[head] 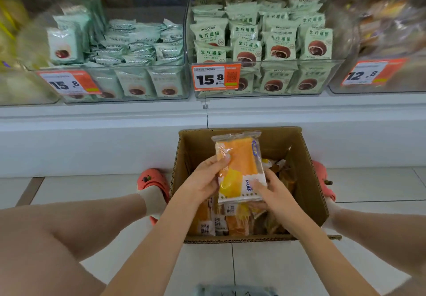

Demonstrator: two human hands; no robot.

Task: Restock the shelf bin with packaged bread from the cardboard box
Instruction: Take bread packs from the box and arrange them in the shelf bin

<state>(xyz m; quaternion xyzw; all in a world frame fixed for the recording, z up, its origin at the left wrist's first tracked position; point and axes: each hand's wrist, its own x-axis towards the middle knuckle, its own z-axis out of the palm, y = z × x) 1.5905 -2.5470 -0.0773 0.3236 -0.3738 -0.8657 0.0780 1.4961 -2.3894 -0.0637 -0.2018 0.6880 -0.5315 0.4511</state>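
A: Bread pack (pixel 239 169) – we've got it in both hands, above the open cardboard box (pixel 306 180) on the pale tiled floor, right in front of the white shelf base.

B: Which way's it pointing?

A: Long axis runs top-to-bottom in our view, top end toward the shelf, tilted a bit left. Left hand (pixel 205 178) grips the left edge, thumb curled across the front; right hand (pixel 272 192) holds the lower right corner, fingers curled under.

B: And the bins?

A: Two clear shelf bins w/ green packets: left bin (pixel 138 81) partly filled, right bin (pixel 288 76) packed. Sides of the frame are blurred, so outer bins are unreadable. More packs (pixel 221 222) in the box, partly hidden by our arms.
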